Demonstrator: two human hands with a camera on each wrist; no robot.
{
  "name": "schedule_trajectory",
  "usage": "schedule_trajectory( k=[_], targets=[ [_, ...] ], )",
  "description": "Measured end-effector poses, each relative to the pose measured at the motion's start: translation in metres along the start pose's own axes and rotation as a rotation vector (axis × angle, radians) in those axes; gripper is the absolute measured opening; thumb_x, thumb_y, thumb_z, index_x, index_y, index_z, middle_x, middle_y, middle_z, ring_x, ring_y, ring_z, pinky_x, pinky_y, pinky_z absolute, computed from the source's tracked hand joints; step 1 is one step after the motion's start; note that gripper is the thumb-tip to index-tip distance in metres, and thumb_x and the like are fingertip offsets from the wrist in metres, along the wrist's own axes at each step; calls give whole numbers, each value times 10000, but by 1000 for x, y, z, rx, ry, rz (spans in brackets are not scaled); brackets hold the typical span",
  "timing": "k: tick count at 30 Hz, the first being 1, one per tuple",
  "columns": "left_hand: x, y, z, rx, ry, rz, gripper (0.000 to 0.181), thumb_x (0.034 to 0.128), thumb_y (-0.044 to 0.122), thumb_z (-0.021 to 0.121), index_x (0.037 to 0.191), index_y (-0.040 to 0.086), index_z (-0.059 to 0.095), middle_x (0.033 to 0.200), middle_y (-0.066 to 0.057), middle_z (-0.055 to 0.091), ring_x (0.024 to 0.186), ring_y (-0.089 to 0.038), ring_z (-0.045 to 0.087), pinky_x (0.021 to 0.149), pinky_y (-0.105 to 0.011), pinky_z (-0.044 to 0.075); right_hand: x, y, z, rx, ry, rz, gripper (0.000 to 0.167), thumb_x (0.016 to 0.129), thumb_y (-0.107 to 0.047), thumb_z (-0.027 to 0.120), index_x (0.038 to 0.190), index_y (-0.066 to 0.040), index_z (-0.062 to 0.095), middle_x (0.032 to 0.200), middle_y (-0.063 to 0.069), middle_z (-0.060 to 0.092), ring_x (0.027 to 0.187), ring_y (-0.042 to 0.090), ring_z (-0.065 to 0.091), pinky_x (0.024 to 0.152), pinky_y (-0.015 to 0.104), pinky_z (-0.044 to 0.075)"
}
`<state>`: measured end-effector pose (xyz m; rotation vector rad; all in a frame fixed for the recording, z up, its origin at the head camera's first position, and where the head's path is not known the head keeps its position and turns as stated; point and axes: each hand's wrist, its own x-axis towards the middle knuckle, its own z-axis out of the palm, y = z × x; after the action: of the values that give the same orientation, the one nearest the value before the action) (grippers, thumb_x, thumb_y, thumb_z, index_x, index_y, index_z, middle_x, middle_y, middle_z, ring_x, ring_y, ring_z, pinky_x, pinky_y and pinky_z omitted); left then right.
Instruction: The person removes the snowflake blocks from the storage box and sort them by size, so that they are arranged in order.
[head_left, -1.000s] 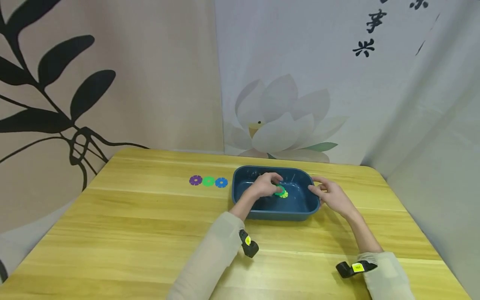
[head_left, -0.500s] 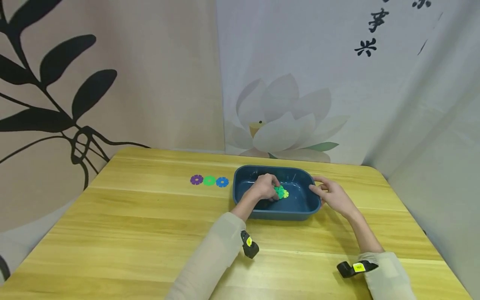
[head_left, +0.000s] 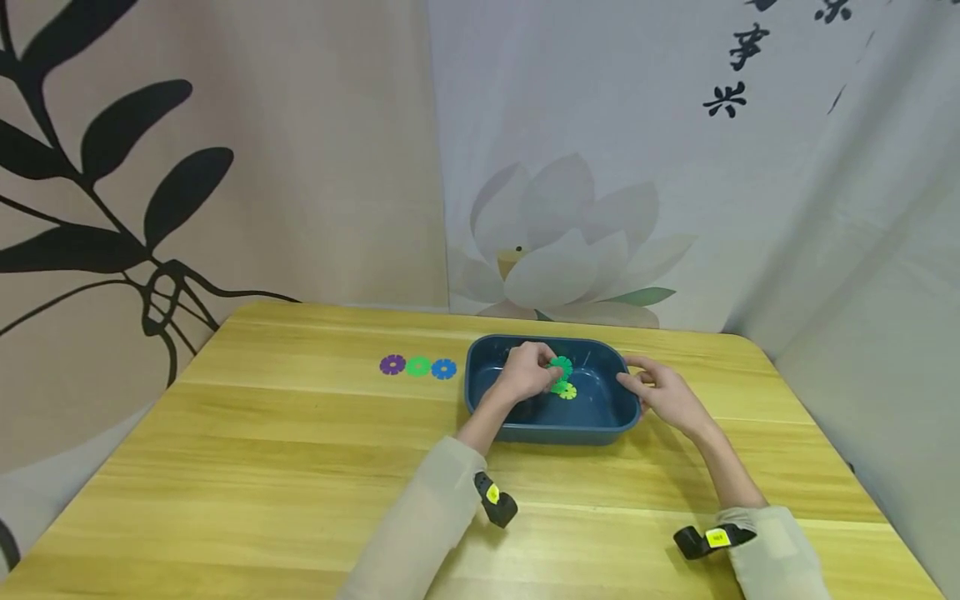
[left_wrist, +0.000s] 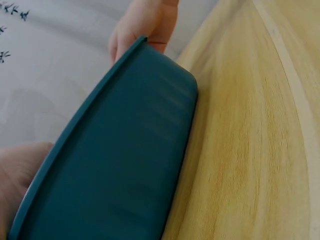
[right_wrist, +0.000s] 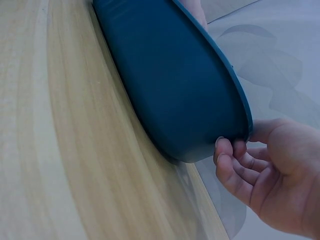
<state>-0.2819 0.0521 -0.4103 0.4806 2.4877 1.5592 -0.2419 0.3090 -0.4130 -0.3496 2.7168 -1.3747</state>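
A dark blue basin (head_left: 555,434) stands on the table. Inside it the left hand (head_left: 524,372) pinches a teal-green notched disc (head_left: 562,367) between thumb and fingers. Below that disc lie a green disc (head_left: 558,387) and a yellow-green disc (head_left: 568,392) on the basin floor. At the basin's right end the right hand (head_left: 666,395) grips the rim, thumb on top; in the right wrist view its curled fingers (right_wrist: 232,172) press the outer wall. The left wrist view shows the left hand (left_wrist: 20,172) partly behind the basin wall (left_wrist: 115,145).
Left of the basin, a purple disc (head_left: 392,364), a light green disc (head_left: 418,367) and a blue disc (head_left: 444,369) lie in a row on the wooden table (head_left: 262,467). A printed curtain (head_left: 337,167) hangs behind the table. Each wrist wears a black camera strap.
The left hand has raised a teal-green disc off the others inside the basin, and it now stands tilted in the fingers. The right hand keeps its hold on the rim.
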Motion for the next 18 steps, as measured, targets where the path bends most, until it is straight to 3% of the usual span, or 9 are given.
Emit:
schedule_trajectory(
  k=[4, 7, 11, 15, 18],
  targets=[
    [-6, -1, -5, -65, 32, 78, 138, 990, 91, 637, 1067, -12, 688, 924, -185, 712, 785, -305, 713, 677, -278, 562, 1, 0, 1, -11, -2, 1, 574, 1041, -271, 592, 1472, 63, 413, 806, 145, 632, 593, 386, 635, 648, 430, 575],
    [-12, -4, -11, -108, 73, 121, 166, 993, 99, 636, 1102, -21, 676, 954, -184, 708, 810, -320, 724, 706, -291, 578, 2, -1, 1, -11, -4, 0, 570, 1041, -271, 592, 1470, 61, 416, 812, 146, 638, 592, 381, 636, 642, 432, 574],
    [-19, -7, -22, -144, 142, 137, 181, 987, 98, 647, 1113, -31, 669, 943, -127, 698, 762, -243, 726, 748, -351, 593, 1, -2, 2, -5, -7, 2, 562, 1040, -266, 595, 1471, 51, 422, 797, 140, 627, 585, 363, 629, 633, 440, 573],
    [-25, -8, -36, -206, 184, 147, 172, 976, 72, 650, 1090, -57, 655, 936, -153, 678, 754, -243, 722, 783, -456, 593, 0, -3, 1, 4, -3, 9, 549, 1041, -247, 592, 1473, 46, 421, 797, 146, 623, 575, 326, 620, 624, 438, 569],
    [-26, -10, -47, -233, 211, 159, 181, 975, 62, 647, 1098, -71, 643, 930, -171, 666, 767, -274, 719, 776, -463, 594, 0, -2, 1, 11, -1, 16, 544, 1046, -230, 582, 1479, 51, 410, 835, 158, 643, 573, 297, 616, 615, 449, 569]
  ],
)
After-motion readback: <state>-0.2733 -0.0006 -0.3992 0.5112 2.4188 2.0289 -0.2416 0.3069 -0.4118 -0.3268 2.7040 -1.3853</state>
